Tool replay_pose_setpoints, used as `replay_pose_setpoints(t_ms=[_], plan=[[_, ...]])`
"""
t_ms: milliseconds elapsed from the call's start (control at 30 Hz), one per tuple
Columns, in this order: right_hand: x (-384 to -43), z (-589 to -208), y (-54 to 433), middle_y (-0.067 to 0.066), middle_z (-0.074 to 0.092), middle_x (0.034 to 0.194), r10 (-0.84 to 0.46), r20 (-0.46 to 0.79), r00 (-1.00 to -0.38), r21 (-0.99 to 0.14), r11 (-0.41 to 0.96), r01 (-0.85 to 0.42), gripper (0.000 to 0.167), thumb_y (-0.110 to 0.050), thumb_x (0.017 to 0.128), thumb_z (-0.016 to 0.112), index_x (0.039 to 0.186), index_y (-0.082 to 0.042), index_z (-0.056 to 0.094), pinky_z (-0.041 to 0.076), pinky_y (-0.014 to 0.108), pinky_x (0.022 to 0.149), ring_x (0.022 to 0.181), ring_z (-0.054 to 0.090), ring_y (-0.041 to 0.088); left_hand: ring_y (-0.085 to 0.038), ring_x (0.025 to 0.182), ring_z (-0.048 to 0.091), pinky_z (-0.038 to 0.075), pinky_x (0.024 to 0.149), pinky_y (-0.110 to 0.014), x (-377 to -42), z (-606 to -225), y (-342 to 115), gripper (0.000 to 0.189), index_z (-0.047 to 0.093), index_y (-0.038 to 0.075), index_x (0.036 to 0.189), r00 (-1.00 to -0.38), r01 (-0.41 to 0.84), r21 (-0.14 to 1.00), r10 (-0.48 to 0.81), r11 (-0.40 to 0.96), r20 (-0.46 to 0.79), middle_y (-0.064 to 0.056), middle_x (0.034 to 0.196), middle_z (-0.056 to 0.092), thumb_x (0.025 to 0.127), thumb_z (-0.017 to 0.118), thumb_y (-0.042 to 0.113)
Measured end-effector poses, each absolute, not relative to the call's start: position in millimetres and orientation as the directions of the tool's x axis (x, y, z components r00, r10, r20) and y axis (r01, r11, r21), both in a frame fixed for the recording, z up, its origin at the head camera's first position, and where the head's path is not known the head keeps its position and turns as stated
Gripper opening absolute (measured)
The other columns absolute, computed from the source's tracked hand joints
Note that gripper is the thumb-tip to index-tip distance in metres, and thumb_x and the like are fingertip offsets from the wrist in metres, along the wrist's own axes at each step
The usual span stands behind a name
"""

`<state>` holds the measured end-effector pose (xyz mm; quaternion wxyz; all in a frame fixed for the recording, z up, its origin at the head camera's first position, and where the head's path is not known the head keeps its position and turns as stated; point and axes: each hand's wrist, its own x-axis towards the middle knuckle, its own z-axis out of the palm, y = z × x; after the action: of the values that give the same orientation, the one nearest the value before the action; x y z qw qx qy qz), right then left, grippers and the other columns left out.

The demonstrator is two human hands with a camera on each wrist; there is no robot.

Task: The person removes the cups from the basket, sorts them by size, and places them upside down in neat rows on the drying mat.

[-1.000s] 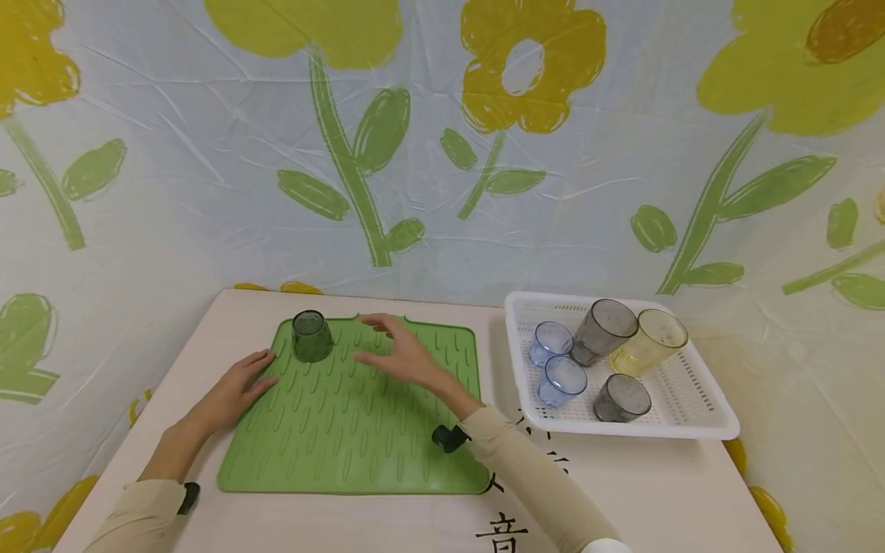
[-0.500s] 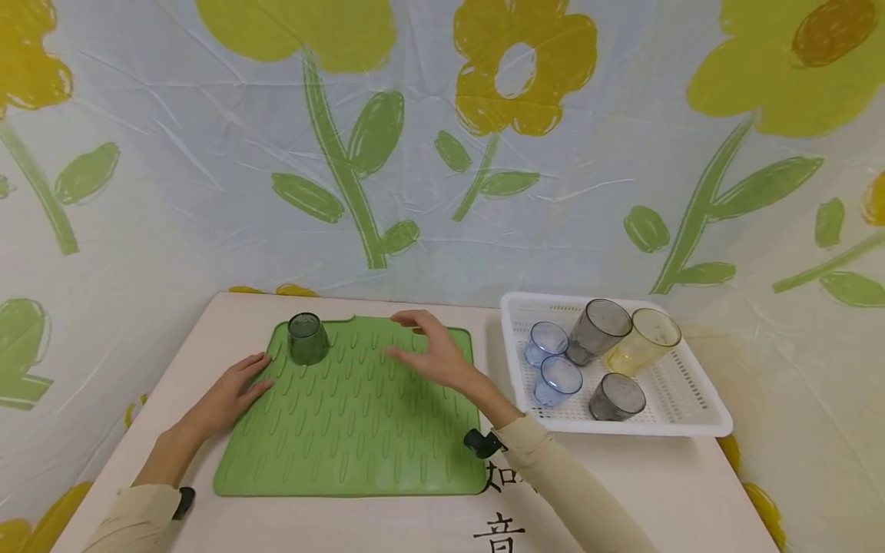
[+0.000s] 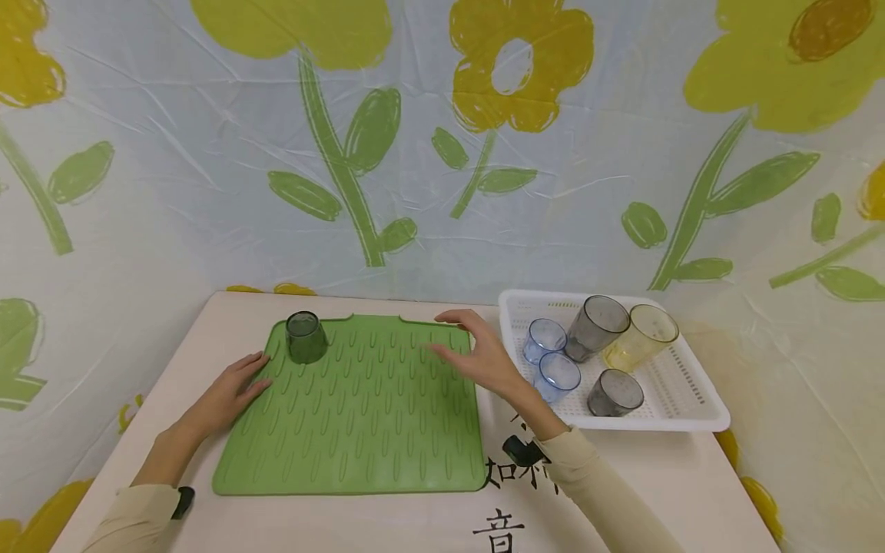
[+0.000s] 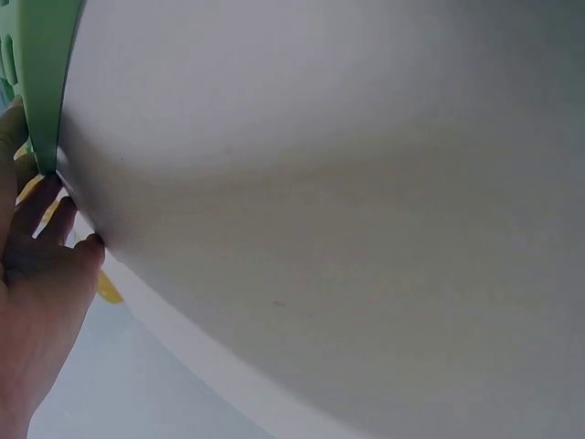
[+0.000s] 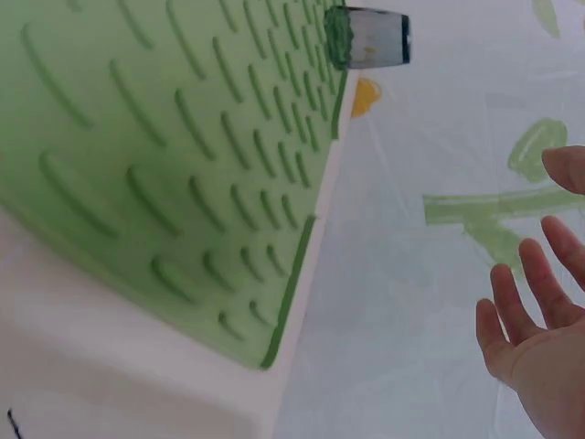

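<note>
My left hand [image 3: 224,395] rests at the left edge of a green ridged mat [image 3: 359,415], fingertips right at its rim. In the left wrist view, the fingers [image 4: 55,215] lie along the mat's edge. A dark grey glass [image 3: 306,338] stands upside down on the mat's far left corner. My right hand [image 3: 484,357] hovers over the mat's right edge, fingers spread and holding nothing. The right wrist view shows that palm [image 5: 548,375] bare, with the glass [image 5: 375,38] far off on the mat.
Right of the mat sits a white perforated basket [image 3: 691,422]. Inside are two blue glasses [image 3: 558,376], a tall grey glass [image 3: 596,330], a yellow glass [image 3: 639,338] and a short grey glass [image 3: 615,393]. A flower-printed cloth [image 3: 567,230] hangs behind the table.
My right hand has moved right, from near the upturned glass across the mat toward the basket. My left hand stays at the mat's edge, and the glasses keep their places.
</note>
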<state>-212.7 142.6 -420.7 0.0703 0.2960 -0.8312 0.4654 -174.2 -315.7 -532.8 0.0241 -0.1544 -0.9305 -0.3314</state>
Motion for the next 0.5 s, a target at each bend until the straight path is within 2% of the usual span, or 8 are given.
replay_pose_setpoints(t_ms=[233,500], plan=[[-210,-424,172,0.007,0.064,0.133,-0.370,0.425,-0.826,-0.703,0.440,-0.559,0.045,-0.016,0.092,0.080,0.133,-0.005,0.064,0.043,0.047,0.111,0.128,0.057,0.026,-0.064,0.135,0.031,0.031,0.106,-0.075,-174,-532,-316,0.055,0.045,-0.019,0.143,-0.951,0.303,0.612,0.272,0.731,0.147,-0.043,0.148,0.035,0.103,0.064,0.012],[-201,-422,196,0.010,0.063,0.133,-0.323,0.439,-0.838,-0.698,0.465,-0.545,0.044,-0.012,0.092,0.079,0.133,-0.005,0.063,0.042,0.049,0.110,0.127,0.057,0.029,-0.065,0.135,0.031,0.031,0.105,-0.075,-175,-535,-315,0.054,0.044,-0.020,0.143,-0.948,0.313,0.610,0.275,0.728,0.159,-0.044,0.148,0.035,0.103,0.064,0.012]])
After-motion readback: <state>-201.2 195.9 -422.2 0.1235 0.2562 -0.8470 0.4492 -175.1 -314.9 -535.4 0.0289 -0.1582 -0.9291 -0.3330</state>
